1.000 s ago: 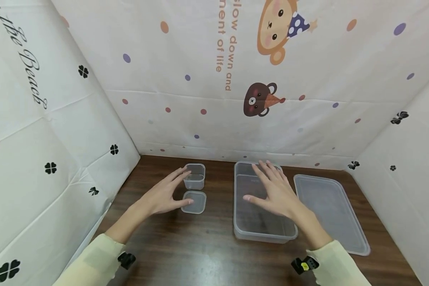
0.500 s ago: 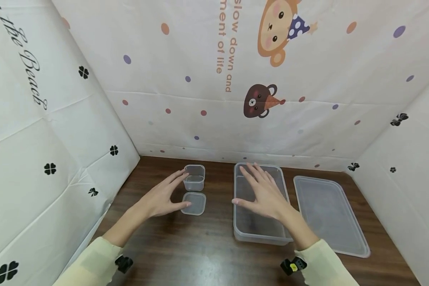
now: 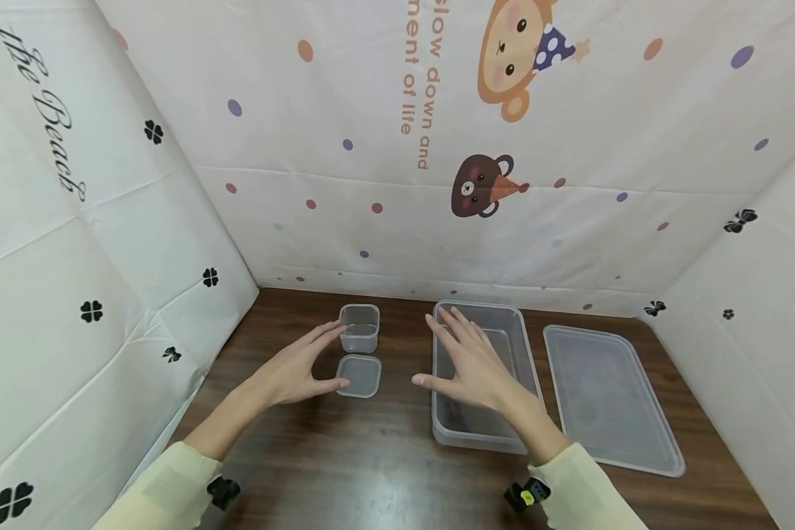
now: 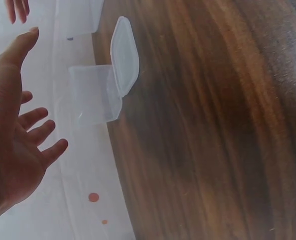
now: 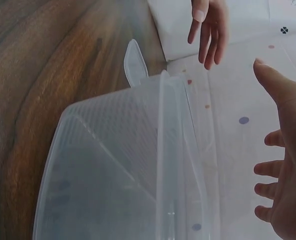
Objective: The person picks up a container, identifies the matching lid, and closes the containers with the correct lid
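Observation:
My left hand [image 3: 298,370] hovers with spread fingers just left of a small clear plastic container [image 3: 360,342] and its small square lid [image 3: 363,375], holding nothing. In the left wrist view, the small container [image 4: 95,95] stands apart from that hand's fingers. Over the left part of a large clear rectangular container [image 3: 480,440], my right hand [image 3: 473,368] is held in the air, fingers extended and thumb pointing left. The right wrist view has the large container [image 5: 103,175] beside the hand [image 5: 287,155], with a gap between. Both containers are uncovered.
A large translucent lid [image 3: 616,401] lies flat to the right of the large container. All stand on a dark wood-grain table [image 3: 371,478]. White printed cloth [image 3: 344,177] walls the back and both sides.
My right hand has drifted left across the large container, uncovering more of its right side. The left hand has shifted very slightly left. The containers and lids stay put.

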`<state>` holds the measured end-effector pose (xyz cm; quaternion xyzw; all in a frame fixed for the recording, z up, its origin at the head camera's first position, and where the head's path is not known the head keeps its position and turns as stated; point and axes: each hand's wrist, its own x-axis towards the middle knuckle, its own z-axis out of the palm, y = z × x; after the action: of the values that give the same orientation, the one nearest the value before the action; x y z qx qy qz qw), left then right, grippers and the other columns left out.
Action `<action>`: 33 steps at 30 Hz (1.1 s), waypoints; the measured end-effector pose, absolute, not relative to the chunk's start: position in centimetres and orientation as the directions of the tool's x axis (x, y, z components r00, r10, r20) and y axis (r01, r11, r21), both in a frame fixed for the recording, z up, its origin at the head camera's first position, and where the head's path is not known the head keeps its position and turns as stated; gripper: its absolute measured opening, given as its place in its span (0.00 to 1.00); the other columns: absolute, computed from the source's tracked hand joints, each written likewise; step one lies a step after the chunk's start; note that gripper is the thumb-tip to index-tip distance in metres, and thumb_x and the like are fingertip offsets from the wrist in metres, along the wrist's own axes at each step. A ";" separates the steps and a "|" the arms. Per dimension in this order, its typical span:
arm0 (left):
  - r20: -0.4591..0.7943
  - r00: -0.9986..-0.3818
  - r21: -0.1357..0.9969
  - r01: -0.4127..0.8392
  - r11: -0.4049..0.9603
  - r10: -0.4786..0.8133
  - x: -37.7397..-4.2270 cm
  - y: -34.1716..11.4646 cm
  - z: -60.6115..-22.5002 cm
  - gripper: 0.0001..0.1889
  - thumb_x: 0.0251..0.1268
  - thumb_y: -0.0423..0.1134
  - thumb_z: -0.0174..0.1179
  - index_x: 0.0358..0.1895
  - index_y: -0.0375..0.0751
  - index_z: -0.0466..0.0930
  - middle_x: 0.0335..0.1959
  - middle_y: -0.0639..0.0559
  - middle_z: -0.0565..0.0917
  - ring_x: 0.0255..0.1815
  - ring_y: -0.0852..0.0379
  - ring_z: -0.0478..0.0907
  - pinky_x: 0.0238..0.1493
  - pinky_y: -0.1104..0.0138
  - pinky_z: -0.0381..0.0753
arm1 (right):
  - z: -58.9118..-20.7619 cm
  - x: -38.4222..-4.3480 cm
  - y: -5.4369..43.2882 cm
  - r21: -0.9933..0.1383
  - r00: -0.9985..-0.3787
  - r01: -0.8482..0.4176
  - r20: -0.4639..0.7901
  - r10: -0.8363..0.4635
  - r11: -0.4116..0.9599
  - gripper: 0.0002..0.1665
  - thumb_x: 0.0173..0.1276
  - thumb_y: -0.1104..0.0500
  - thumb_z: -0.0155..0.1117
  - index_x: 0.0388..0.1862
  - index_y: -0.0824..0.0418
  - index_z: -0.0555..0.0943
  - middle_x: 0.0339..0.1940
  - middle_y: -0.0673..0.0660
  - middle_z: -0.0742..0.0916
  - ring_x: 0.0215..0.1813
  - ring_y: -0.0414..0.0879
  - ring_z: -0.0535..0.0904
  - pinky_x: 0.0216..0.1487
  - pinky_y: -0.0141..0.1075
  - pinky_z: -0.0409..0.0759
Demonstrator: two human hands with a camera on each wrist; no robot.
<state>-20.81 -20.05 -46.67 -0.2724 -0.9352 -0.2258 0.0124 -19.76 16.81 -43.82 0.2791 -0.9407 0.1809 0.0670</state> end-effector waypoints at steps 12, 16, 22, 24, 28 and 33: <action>0.145 -0.852 0.429 0.513 0.744 0.503 -20.8 -20.2 -47.9 0.52 0.63 0.69 0.69 0.86 0.54 0.57 0.85 0.50 0.60 0.80 0.43 0.65 0.71 0.41 0.73 | -44.8 -19.8 15.5 -0.309 -0.829 -0.560 0.219 -0.515 0.769 0.65 0.67 0.18 0.58 0.90 0.47 0.47 0.89 0.57 0.57 0.88 0.57 0.45 0.81 0.66 0.53; 0.152 -0.852 0.405 0.517 0.754 0.501 -20.9 -20.5 -48.3 0.52 0.62 0.69 0.70 0.85 0.52 0.59 0.84 0.49 0.61 0.79 0.41 0.67 0.71 0.41 0.73 | -45.1 -19.8 14.9 -0.325 -0.820 -0.572 0.235 -0.522 0.753 0.65 0.67 0.20 0.61 0.90 0.50 0.49 0.87 0.59 0.60 0.86 0.61 0.53 0.80 0.65 0.56; 0.142 -0.857 0.402 0.507 0.762 0.495 -21.1 -20.9 -49.2 0.51 0.62 0.65 0.73 0.85 0.53 0.60 0.83 0.49 0.63 0.78 0.42 0.68 0.69 0.40 0.75 | -45.6 -19.8 13.8 -0.324 -0.801 -0.599 0.246 -0.546 0.732 0.65 0.67 0.21 0.63 0.90 0.51 0.50 0.86 0.60 0.62 0.85 0.61 0.58 0.81 0.62 0.58; 0.134 -0.861 0.409 0.499 0.764 0.491 -21.1 -20.9 -49.4 0.52 0.61 0.65 0.74 0.85 0.53 0.60 0.83 0.49 0.63 0.78 0.42 0.69 0.69 0.40 0.75 | -45.6 -19.8 13.3 -0.321 -0.798 -0.603 0.241 -0.552 0.731 0.65 0.67 0.21 0.62 0.90 0.52 0.50 0.85 0.61 0.64 0.84 0.61 0.59 0.81 0.60 0.59; 0.132 -0.867 0.416 0.488 0.767 0.481 -21.0 -21.0 -49.7 0.52 0.61 0.67 0.73 0.84 0.52 0.61 0.82 0.50 0.65 0.77 0.42 0.70 0.68 0.41 0.76 | -45.7 -19.7 12.5 -0.328 -0.804 -0.594 0.222 -0.551 0.734 0.66 0.66 0.20 0.63 0.89 0.53 0.52 0.83 0.63 0.67 0.82 0.60 0.63 0.79 0.59 0.63; 0.128 -0.868 0.414 0.487 0.769 0.480 -21.1 -21.0 -50.1 0.52 0.61 0.69 0.72 0.84 0.50 0.62 0.81 0.49 0.66 0.76 0.42 0.71 0.68 0.40 0.76 | -46.0 -19.7 11.6 -0.338 -0.814 -0.578 0.185 -0.550 0.742 0.66 0.66 0.20 0.63 0.89 0.54 0.52 0.84 0.62 0.66 0.82 0.59 0.63 0.79 0.58 0.64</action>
<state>-21.13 -21.03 -50.11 -0.2571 -0.9405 -0.2221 0.0073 -19.70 11.58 -46.00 0.3025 -0.9327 0.1931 0.0366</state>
